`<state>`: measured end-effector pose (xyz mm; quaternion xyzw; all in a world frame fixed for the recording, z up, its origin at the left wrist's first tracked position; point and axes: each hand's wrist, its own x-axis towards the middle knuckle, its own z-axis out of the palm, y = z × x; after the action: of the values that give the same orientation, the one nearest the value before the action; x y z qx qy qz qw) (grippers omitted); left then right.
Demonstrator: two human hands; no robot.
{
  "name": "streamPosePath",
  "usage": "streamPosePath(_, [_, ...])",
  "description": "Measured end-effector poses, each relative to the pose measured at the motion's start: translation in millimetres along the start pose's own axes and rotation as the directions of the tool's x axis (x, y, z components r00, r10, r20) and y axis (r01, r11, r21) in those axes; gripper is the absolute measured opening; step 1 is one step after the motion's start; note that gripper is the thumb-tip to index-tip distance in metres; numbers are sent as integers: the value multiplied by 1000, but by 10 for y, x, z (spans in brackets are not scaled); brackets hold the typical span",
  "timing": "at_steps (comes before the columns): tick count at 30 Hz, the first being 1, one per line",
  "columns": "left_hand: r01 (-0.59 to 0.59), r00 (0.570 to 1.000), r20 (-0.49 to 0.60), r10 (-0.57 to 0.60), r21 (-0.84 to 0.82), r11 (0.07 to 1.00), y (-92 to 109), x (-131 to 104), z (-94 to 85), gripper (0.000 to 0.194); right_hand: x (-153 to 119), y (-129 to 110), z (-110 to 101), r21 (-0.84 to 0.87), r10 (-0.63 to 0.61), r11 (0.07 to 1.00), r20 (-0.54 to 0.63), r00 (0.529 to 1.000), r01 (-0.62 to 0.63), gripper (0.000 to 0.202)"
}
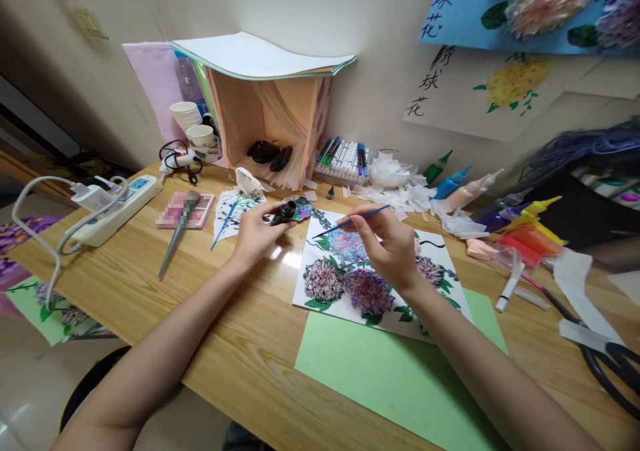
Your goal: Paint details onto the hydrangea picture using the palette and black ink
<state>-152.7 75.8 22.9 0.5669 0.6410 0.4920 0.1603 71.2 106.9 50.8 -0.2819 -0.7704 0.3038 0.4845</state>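
Observation:
My left hand is wrapped round a small black bottle, held above the table by the picture's upper left corner. Between the fingers of my right hand is a thin blue paintbrush, its dark tip pointing left over the picture's upper left part. The white picture carries raised pink, blue, purple and black-and-white flowers with green painted leaves. Short dark curved lines show near its upper edge. Under it lies a light green sheet. A second blue brush rests on a paint-stained paper.
A power strip with cables sits at the left. Behind are an open box, paper cups, markers and paper scraps. Paint bottles and black scissors lie at the right.

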Motion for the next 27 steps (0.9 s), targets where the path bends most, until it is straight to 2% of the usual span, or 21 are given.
streamPosePath(7, [6,1000,8,-6,-12,1000,16,-4,1,35,-39,84,91,-81,7,997,77,997,-1,14])
streamPosePath(15, [0,1000,19,0,-11,1000,18,-1,-7,33,-81,154,148,-56,27,998,127,991,-20,16])
streamPosePath(27, [18,1000,17,-17,-8,1000,54,0,-14,34,-60,106,122,-121,54,992,142,988,-37,14])
